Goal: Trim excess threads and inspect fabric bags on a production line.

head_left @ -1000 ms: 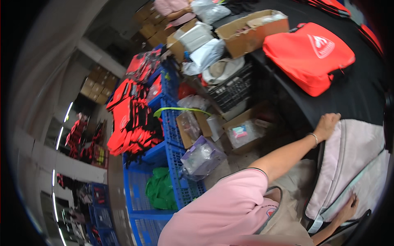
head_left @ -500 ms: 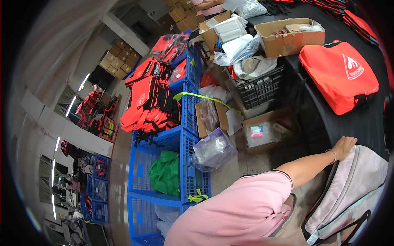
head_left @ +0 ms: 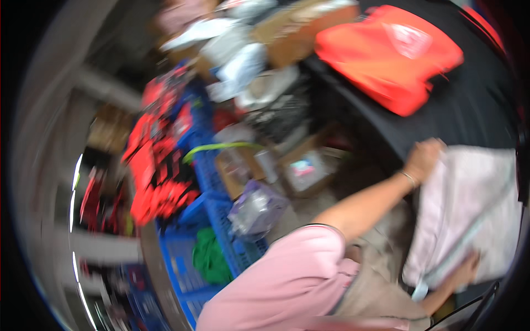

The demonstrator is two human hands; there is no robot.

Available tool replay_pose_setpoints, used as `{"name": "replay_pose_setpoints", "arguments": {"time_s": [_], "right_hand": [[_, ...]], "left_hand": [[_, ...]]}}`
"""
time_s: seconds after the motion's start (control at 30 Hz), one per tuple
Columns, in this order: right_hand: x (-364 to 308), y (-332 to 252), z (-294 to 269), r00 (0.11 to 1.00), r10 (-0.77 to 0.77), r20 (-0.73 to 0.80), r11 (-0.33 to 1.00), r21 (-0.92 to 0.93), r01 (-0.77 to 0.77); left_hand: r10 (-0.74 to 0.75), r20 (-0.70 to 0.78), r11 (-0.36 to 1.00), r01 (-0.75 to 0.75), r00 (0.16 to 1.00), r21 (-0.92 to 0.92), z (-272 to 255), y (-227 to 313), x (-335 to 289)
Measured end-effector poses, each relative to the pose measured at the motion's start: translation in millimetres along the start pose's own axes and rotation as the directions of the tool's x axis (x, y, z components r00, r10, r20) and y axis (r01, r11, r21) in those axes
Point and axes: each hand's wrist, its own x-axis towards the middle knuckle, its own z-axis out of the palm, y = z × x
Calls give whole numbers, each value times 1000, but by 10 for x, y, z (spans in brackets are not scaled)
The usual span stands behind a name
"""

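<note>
1. Two-handed, had contact with the pale bag (head_left: pixel 452 204), at right, by the black table (head_left: pixel 480 105).
2. Gripped its upper-left corner in a firm grasp with left hand (head_left: pixel 427 158).
3. Touched it lower down, near the dark-edged seam, with right hand (head_left: pixel 469 268); could not tell for blur whether grasping or merely resting.
4. Saw clear plastic (head_left: pixel 249 204) in the purple box (head_left: pixel 269 215), just beside the blue crates (head_left: pixel 223 218).
5. Spotted a green bundle (head_left: pixel 211 256) inside those crates, and a heap of red bags (head_left: pixel 157 182) on top.
6. Noticed a plastic-wrapped pack (head_left: pixel 302 168) in the floor carton (head_left: pixel 317 185).
7. Found a white bundle (head_left: pixel 270 91) on top of the black crate (head_left: pixel 279 118).
8. Made out an open carton (head_left: pixel 281 44) at the table's far left edge, with contents too blurred to tell.
9. Saw the red bag (head_left: pixel 381 60) lying on the table, well apart from both hands.
10. Looked past the crates into the room, to stacked boxes (head_left: pixel 110 129) and a row of light tubes (head_left: pixel 76 176) at far left.
11. Glimpsed a person in pink (head_left: pixel 182 14) at the top, badly blurred.
</note>
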Motion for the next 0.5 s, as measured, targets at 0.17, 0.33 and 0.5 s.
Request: {"name": "replay_pose_setpoints", "arguments": {"time_s": [0.17,0.33,0.5], "right_hand": [[-127,-423,-147,882,453,133,452,819,-355],[-317,-444,-706,930,356,95,386,891,-239],[-510,-194,-959,880,467,-87,584,778,-233]], "left_hand": [[-99,90,986,85,991,146,-38,-96,10],[-107,33,985,111,994,-134,52,-102,35],[-157,124,958,182,980,-224,124,-75,40]]}}
